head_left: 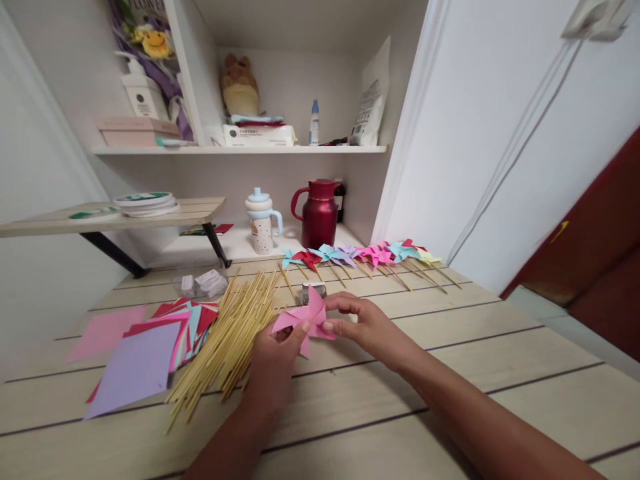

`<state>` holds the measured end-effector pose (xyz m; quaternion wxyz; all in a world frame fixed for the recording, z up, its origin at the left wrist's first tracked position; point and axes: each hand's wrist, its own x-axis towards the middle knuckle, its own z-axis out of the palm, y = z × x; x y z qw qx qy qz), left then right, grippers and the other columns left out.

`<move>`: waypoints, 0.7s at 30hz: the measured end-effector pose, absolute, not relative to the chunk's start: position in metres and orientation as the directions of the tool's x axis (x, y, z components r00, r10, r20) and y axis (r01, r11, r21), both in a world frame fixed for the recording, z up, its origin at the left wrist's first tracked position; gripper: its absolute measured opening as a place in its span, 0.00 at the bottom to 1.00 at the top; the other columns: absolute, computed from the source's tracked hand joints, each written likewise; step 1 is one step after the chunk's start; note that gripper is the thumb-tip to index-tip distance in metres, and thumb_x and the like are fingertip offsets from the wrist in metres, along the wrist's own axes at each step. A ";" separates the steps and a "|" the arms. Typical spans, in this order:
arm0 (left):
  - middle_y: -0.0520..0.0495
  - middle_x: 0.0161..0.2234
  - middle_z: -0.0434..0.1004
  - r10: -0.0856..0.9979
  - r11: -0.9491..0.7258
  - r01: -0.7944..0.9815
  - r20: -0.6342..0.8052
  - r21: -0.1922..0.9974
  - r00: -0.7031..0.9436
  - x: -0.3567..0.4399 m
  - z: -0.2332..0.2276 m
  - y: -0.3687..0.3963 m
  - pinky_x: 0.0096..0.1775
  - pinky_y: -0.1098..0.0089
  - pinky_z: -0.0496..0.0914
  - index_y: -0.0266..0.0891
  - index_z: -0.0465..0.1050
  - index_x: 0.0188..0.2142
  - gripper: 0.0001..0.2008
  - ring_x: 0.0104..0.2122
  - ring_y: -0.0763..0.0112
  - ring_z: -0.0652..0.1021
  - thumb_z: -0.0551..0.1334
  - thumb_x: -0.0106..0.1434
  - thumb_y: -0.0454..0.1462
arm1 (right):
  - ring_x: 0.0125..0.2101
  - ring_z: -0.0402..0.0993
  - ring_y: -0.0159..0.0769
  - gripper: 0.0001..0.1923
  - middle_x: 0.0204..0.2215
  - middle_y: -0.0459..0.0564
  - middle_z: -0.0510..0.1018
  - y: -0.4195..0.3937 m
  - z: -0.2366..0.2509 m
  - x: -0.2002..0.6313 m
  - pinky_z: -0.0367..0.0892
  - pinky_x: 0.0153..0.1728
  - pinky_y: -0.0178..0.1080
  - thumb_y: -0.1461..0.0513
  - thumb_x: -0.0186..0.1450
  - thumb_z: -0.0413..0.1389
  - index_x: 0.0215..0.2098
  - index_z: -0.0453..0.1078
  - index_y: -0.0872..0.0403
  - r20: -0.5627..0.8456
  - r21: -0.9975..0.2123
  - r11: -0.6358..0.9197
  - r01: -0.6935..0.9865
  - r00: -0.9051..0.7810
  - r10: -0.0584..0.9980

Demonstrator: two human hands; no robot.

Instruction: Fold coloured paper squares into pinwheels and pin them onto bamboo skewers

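Between my two hands is a pink paper pinwheel (315, 311) with folded, pointed blades and no stick visible on it. My left hand (278, 353) pinches its lower left part between thumb and fingers. On the other side, my right hand (357, 323) has thumb and fingers closed at the right-hand blade. A small clear box (306, 292) stands just behind the pinwheel, partly hidden by it. Many thin wooden sticks (235, 340) lie in a loose pile directly left of my left hand.
Left of the sticks lie coloured paper squares (135, 367). Finished pinwheels on sticks (345, 255) line the table's back edge. Behind stand a red thermos jug (320, 217) and a spotted cup (261, 227). A small raised shelf (195, 210) at left carries white rolls of tape (145, 203).
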<state>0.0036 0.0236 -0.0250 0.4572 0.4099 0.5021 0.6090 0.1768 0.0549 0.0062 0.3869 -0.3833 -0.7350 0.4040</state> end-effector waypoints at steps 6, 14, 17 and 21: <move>0.48 0.25 0.80 0.977 -0.103 -0.050 0.091 0.993 -0.194 0.008 -0.025 0.019 0.30 0.72 0.67 0.37 0.79 0.28 0.08 0.26 0.67 0.76 0.70 0.49 0.39 | 0.41 0.74 0.42 0.08 0.39 0.50 0.79 0.055 0.002 0.175 0.65 0.45 0.41 0.59 0.59 0.62 0.36 0.77 0.53 0.274 -0.866 0.403 0.295 -0.394 0.877; 0.47 0.29 0.80 0.974 -0.144 0.044 0.150 0.989 -0.172 0.010 -0.020 0.015 0.32 0.72 0.68 0.37 0.80 0.32 0.10 0.29 0.67 0.75 0.69 0.51 0.40 | 0.45 0.73 0.44 0.10 0.42 0.52 0.79 0.052 -0.001 0.169 0.65 0.47 0.42 0.59 0.56 0.64 0.36 0.77 0.54 0.278 -0.885 0.375 0.277 -0.333 0.901; 0.47 0.29 0.80 0.972 -0.119 0.027 0.122 0.993 -0.199 0.011 -0.023 0.015 0.34 0.71 0.68 0.37 0.80 0.31 0.10 0.31 0.66 0.76 0.70 0.51 0.40 | 0.45 0.73 0.44 0.11 0.42 0.52 0.79 0.051 0.000 0.169 0.65 0.47 0.42 0.58 0.57 0.64 0.36 0.77 0.54 0.293 -0.872 0.393 0.294 -0.329 0.898; 0.47 0.29 0.81 0.976 -0.045 -0.052 0.033 0.998 -0.215 0.015 -0.027 0.015 0.33 0.70 0.68 0.37 0.80 0.31 0.10 0.31 0.65 0.77 0.70 0.50 0.40 | 0.43 0.73 0.44 0.10 0.40 0.52 0.79 0.050 0.002 0.170 0.64 0.45 0.41 0.57 0.58 0.63 0.36 0.77 0.54 0.285 -0.851 0.391 0.351 -0.317 0.905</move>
